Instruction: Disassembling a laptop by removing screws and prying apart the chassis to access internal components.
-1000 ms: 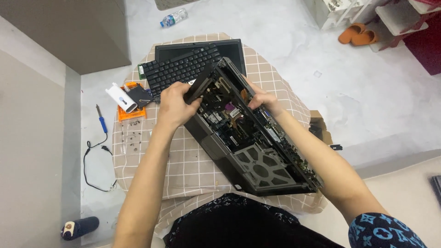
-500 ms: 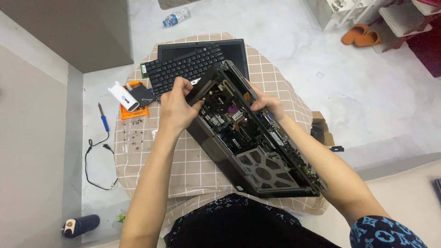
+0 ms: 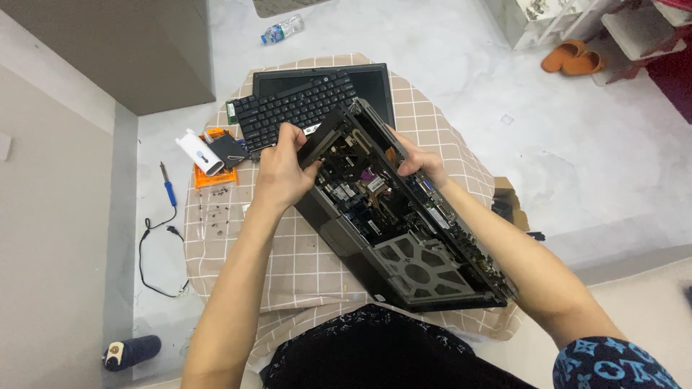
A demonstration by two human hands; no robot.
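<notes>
Left hand [image 3: 282, 169]: closed on a black elongated part [image 3: 322, 135] at the far left corner of the opened laptop base [image 3: 393, 238]; fingers curled over the part's near end; thumb on top.
Right hand [image 3: 420, 160]: gripping the far right edge of the laptop base; fingers wrapped over the rim; the forearm runs along the base's right side.
Laptop base: lies slantwise on the counter [image 3: 288, 252], which is draped in a beige checked cloth; top cover off, so the circuit board [image 3: 360, 189] with its purple chip shows; a grey ribbed frame [image 3: 414, 268] sits at the near end; the far end is tilted up between the two hands.
Black elongated part: rests against the base's far left corner, slanted, touching the left hand (what kind of part it is cannot be told).
Keyboard [image 3: 294, 109]: detached; lies just beyond the left hand, overlapping the dark laptop screen panel [image 3: 371, 81].
Orange tray [image 3: 210, 173]: at the counter's left edge, holding a white oblong piece [image 3: 200, 153] and a black flat piece; small screws [image 3: 216, 209] scattered on the cloth near it.
Floor: a blue-handled soldering iron [image 3: 167, 186] with a black cable [image 3: 155, 252] left of the counter; a plastic bottle [image 3: 281, 29] beyond; orange slippers [image 3: 573, 57] far right.
</notes>
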